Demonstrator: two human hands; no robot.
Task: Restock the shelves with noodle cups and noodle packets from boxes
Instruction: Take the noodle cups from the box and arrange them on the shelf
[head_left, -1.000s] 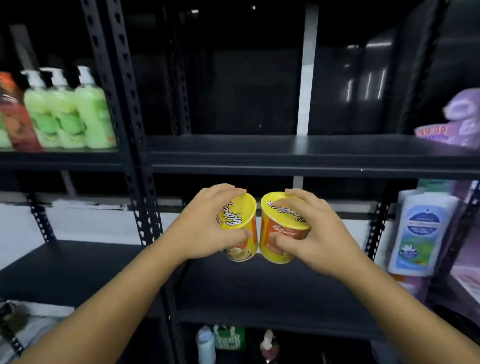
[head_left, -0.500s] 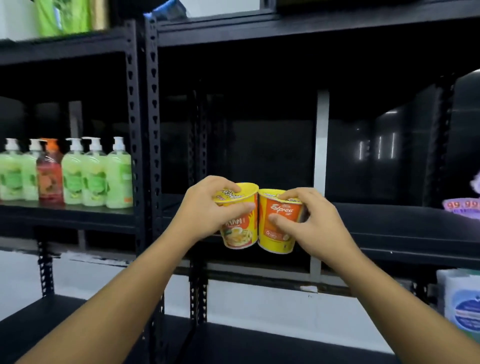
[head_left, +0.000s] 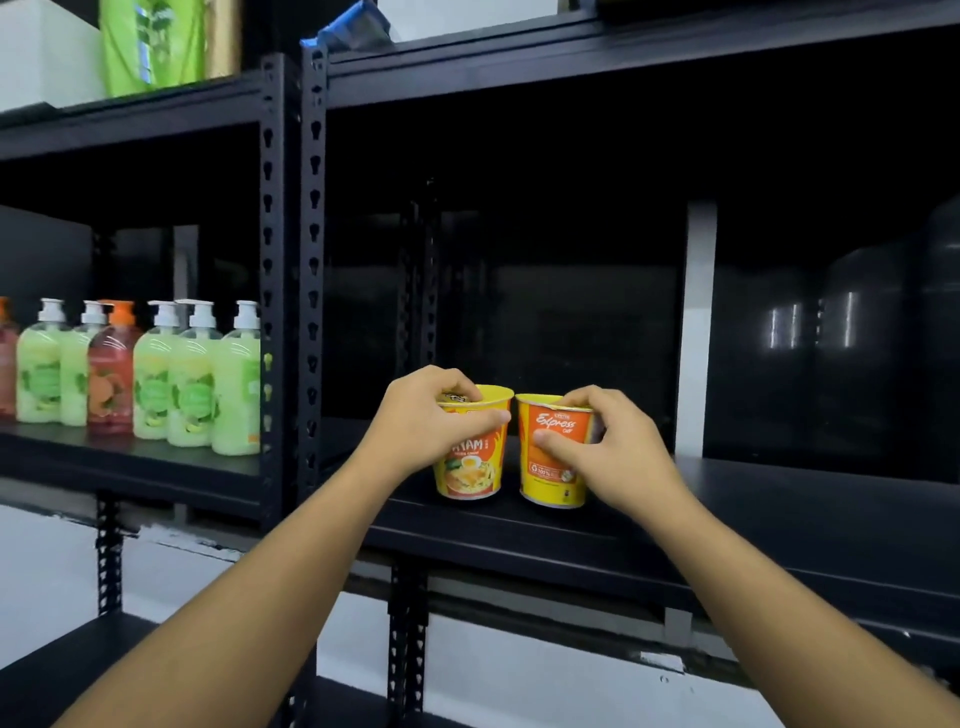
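Broadly, we see a black metal rack (head_left: 311, 260) filling the view, with its perforated upright standing to the left of both grips. Directly beneath the grips runs the dark shelf board (head_left: 779, 499), which extends well to the right of them. Far to the left of the grips, past the upright, a row of pump bottles (head_left: 156, 374), green and red, stands on the neighbouring board. We show the left hand (head_left: 421, 426) curled over the top of the left noodle cup (head_left: 470, 473), fingers on the lid rim and thumb pressed across the front wall. The right hand (head_left: 618, 452) clasps the right noodle cup (head_left: 550, 478) likewise, fingers over the lid and thumb on the orange label. Both cups stand upright within their grips, just beside each other with a narrow gap between, and their bases appear to rest on the board near its front edge.
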